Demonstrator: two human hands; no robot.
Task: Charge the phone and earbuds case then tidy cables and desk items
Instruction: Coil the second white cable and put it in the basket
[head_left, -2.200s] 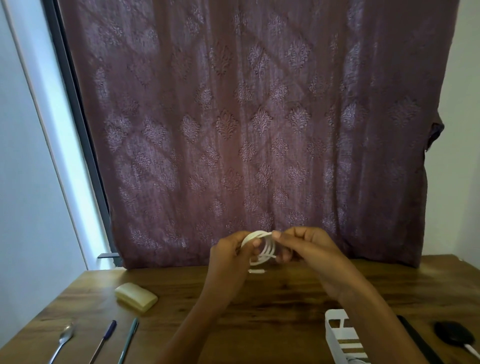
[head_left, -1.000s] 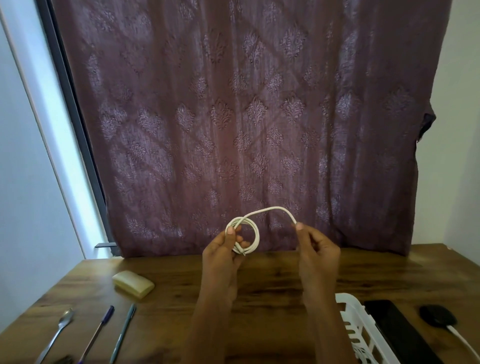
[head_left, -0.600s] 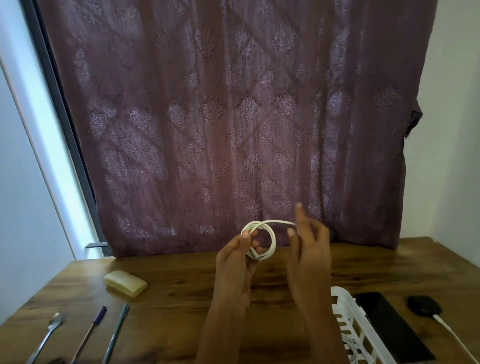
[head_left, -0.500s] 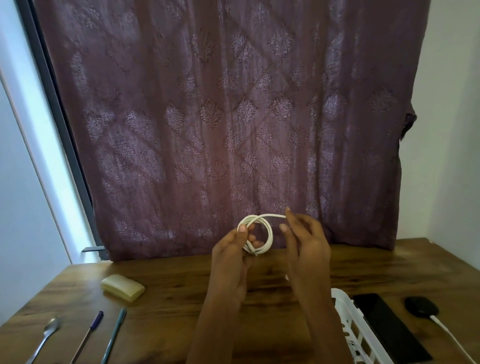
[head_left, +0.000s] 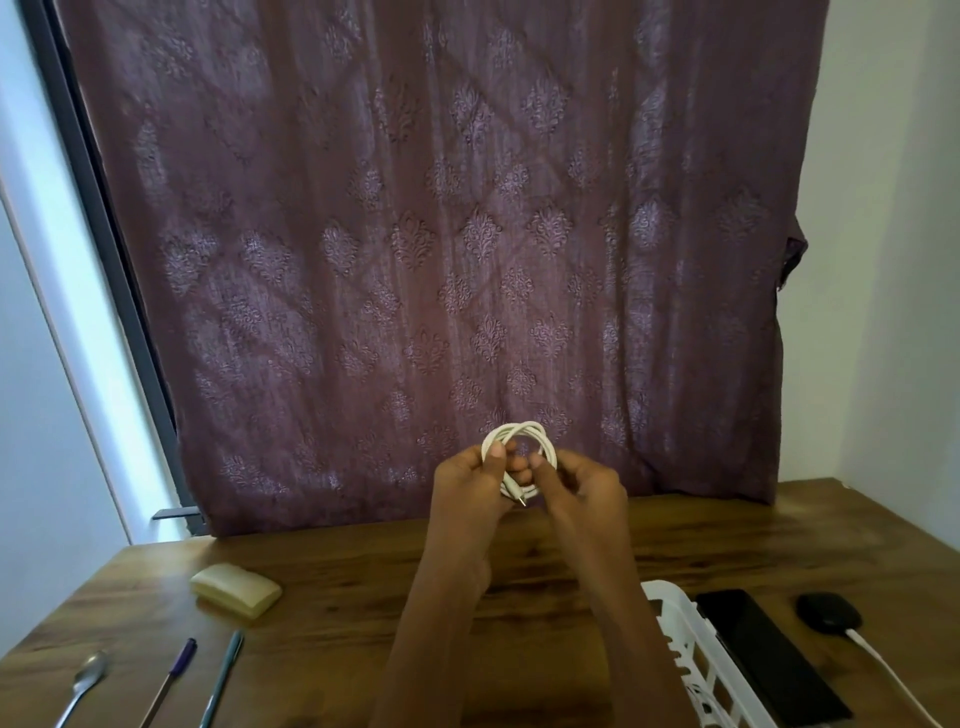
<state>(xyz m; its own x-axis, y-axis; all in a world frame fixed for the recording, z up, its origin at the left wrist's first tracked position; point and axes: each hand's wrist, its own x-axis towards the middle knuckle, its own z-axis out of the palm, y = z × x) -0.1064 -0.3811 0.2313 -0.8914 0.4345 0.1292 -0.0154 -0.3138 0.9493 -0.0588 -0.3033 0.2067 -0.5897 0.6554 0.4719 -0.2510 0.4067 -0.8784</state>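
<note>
Since half a second ago my right hand (head_left: 582, 486) has closed in on the coiled white cable (head_left: 521, 457), and my left hand (head_left: 470, 486) still pinches the coil. Both hands grip it above the wooden desk (head_left: 337, 623), left of the white basket (head_left: 685, 654); the phone (head_left: 763, 654) and black earbuds case (head_left: 828, 613) lie right of that basket.

1. The lower part of the white cable coil (head_left: 521, 451) is covered by the left hand (head_left: 470, 486) and the right hand (head_left: 584, 488).
2. The white basket (head_left: 675, 631) is cut off by the bottom edge and partly hidden behind the right forearm.
3. The spoon (head_left: 85, 683) handle is cut off at the bottom edge.
4. The basket's contents cannot be made out.
</note>
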